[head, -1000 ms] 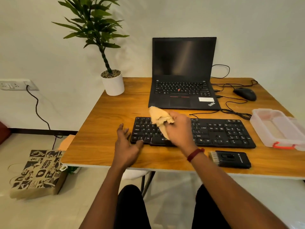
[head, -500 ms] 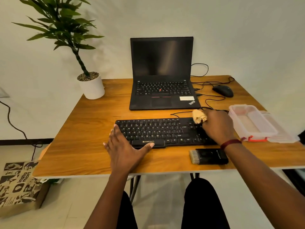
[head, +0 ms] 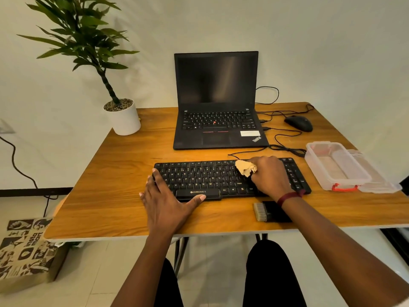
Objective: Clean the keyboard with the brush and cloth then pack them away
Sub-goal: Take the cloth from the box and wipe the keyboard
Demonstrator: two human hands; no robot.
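A black keyboard (head: 203,178) lies across the front middle of the wooden table (head: 110,196). My right hand (head: 269,176) grips a crumpled tan cloth (head: 245,168) and presses it on the keys right of the keyboard's middle. My left hand (head: 164,201) lies flat with straight fingers on the keyboard's left front corner, thumb along its front edge. A black brush (head: 265,211) with pale bristles rests on the table just in front of the keyboard, partly under my right wrist.
A clear plastic box (head: 332,167) with a red latch stands open at the right, its lid beside it. A laptop (head: 218,107), a mouse (head: 298,123) with cables and a potted plant (head: 122,117) occupy the back. A paper bag (head: 26,251) stands on the floor left.
My right hand has carried the cloth from the keyboard's left part to its right part. My left hand has come down flat on the keyboard's left front corner.
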